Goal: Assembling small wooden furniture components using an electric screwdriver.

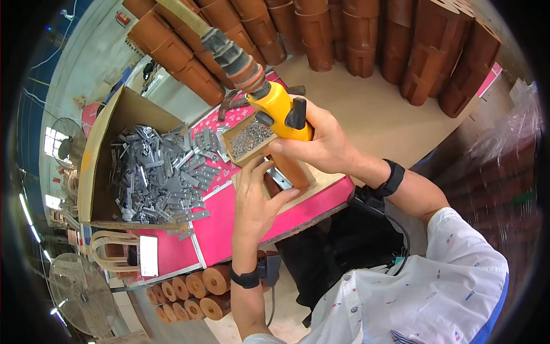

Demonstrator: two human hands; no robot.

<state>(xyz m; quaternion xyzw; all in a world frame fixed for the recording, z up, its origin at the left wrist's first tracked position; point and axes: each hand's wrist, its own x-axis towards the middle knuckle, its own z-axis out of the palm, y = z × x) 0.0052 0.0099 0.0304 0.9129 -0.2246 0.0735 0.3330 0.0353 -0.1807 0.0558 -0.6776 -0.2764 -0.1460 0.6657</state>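
Observation:
My right hand is wrapped round a yellow power screwdriver with black parts, which hangs from a thick jointed hose. Its tip is hidden behind the hand. Below it, my left hand pinches a small silver metal plate against a reddish-brown wooden piece, thumb at the plate's near end and fingers at the far side. The wooden piece rests on a pale board at the table's edge. Just beyond is a small open box of loose screws.
A large cardboard box at left spills grey metal brackets onto the pink table. A hammer lies behind the screw box. A phone sits front left. Stacked brown cylinders stand at the back; more rolls lie below.

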